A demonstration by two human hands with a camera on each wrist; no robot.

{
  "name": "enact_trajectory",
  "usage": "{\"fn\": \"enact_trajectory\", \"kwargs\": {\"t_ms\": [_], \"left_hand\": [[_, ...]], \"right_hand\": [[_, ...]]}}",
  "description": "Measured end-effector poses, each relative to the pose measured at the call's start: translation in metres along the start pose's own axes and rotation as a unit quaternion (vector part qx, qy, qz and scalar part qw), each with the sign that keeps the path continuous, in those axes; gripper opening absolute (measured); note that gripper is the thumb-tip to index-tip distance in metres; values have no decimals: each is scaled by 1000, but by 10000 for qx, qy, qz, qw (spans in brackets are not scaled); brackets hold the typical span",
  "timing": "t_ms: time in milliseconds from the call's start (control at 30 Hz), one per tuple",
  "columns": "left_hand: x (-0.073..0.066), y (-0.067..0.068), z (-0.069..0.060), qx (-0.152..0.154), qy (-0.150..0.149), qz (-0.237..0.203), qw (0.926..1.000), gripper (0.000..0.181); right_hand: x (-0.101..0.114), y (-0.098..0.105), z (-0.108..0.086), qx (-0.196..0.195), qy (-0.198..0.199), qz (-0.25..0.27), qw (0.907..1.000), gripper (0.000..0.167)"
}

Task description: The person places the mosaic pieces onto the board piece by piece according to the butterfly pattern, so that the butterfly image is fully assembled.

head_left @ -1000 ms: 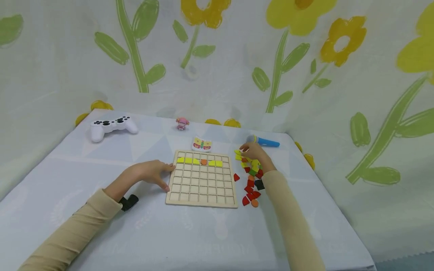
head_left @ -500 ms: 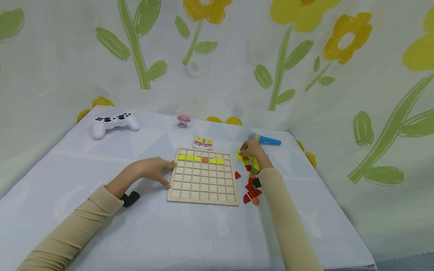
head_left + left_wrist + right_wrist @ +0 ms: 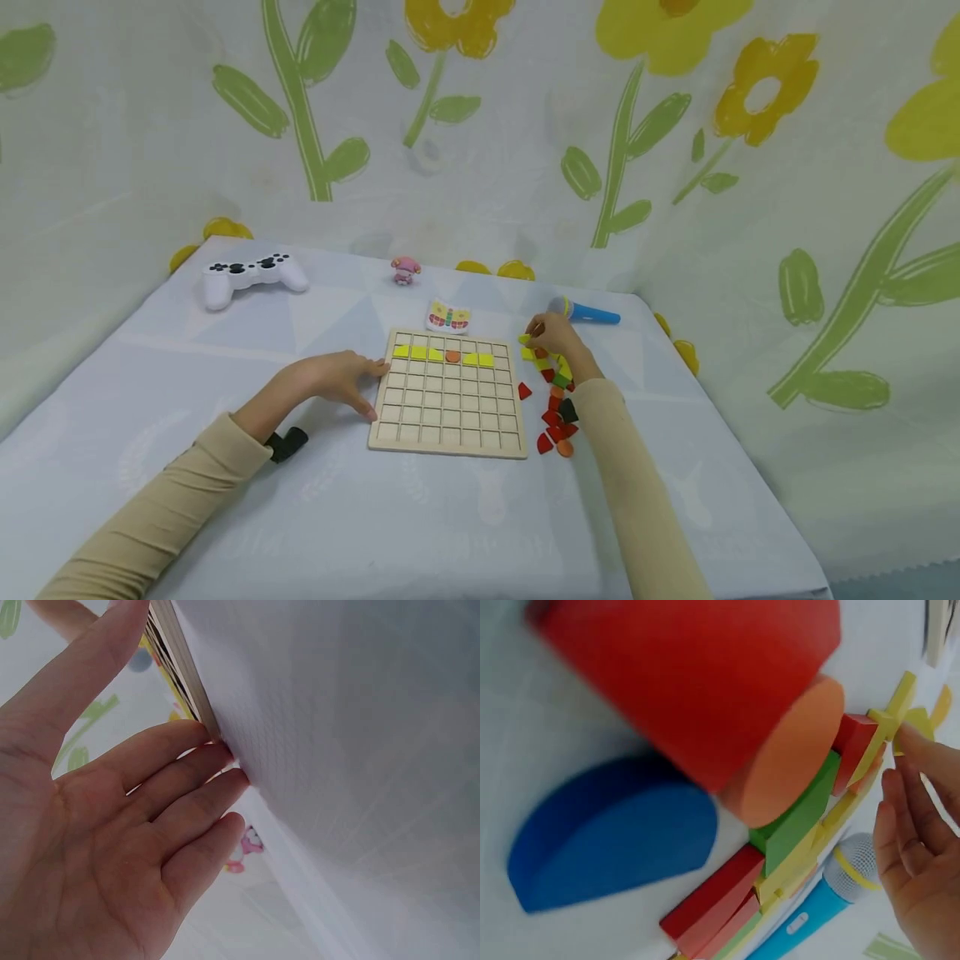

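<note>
In the head view, my left hand (image 3: 333, 380) lies at the left edge of the wooden grid board (image 3: 450, 408), thumb and fingers spread. The left wrist view has its fingertips against the side of the board (image 3: 184, 671). Yellow pieces and an orange disc (image 3: 453, 357) fill part of one upper row. My right hand (image 3: 558, 333) is over the pile of loose blocks right of the board. Its thumb and fingertips pinch a yellow block (image 3: 916, 722), partly hidden by the fingers. Nearby lie red blocks (image 3: 553, 418), a green block (image 3: 562, 380) and a dark blue block (image 3: 615, 840).
Behind the board lies a butterfly pattern card (image 3: 449, 317). A pink figurine (image 3: 406, 270) and white game controller (image 3: 255, 279) stand farther back. The blue toy microphone (image 3: 595, 314) is just beyond my right hand. A black object (image 3: 288, 444) sits by my left wrist.
My right hand has shifted slightly left among the yellow blocks, its fingertips now at a yellow block. My left hand stays at the board's edge. The pieces on the board are unchanged.
</note>
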State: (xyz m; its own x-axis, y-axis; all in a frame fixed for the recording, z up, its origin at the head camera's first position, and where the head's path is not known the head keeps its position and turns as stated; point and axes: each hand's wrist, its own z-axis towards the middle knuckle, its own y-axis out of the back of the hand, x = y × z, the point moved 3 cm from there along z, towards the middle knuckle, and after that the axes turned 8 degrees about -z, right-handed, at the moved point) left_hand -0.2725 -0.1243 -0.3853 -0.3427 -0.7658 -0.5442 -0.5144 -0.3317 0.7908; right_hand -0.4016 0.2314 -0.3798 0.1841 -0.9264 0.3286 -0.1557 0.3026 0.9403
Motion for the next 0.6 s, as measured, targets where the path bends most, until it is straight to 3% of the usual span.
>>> {"fn": "enact_trajectory", "kwargs": {"t_ms": [300, 600], "left_hand": [[2, 4, 3, -50, -126, 132, 9998, 88], [2, 1, 0, -27, 7, -21, 10000, 89]], "right_hand": [[4, 11, -7, 209, 749, 895, 9929, 24], [20, 6, -22, 560, 1086, 560, 9909, 21]]}}
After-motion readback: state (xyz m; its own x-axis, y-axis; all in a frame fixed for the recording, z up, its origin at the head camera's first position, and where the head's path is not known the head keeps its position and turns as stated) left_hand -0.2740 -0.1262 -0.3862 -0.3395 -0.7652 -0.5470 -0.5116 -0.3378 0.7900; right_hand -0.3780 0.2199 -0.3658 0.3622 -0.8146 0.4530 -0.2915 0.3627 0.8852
